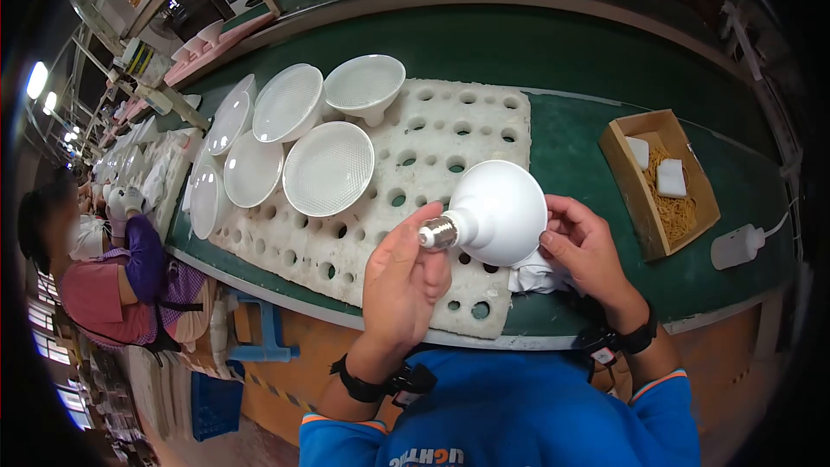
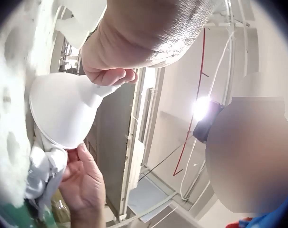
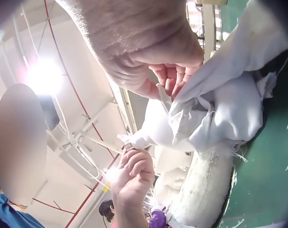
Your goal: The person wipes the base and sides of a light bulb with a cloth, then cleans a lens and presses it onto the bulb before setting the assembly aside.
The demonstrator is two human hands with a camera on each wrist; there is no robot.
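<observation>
A white cone-shaped lamp [image 1: 501,212] with a silver screw base is held in the air over the foam board's near right part. The left hand [image 1: 402,277] grips it at the neck by the screw base, fingers curled. The right hand [image 1: 588,251] pinches the rim of the wide end between thumb and fingers. In the left wrist view the lamp [image 2: 63,109] lies between the left hand [image 2: 111,52] and the right hand [image 2: 84,183]. A white cloth [image 1: 540,275] lies under the right hand; in the right wrist view the cloth [image 3: 220,109] hides part of the lamp.
Several white lamps [image 1: 328,169] stand lens up at the left of the perforated foam board [image 1: 432,134]. On the green table [image 1: 571,134], a cardboard box [image 1: 622,182] holds rubber bands and white blocks, beside a squeeze bottle [image 1: 737,246]. Another person [image 1: 99,294] sits at the left.
</observation>
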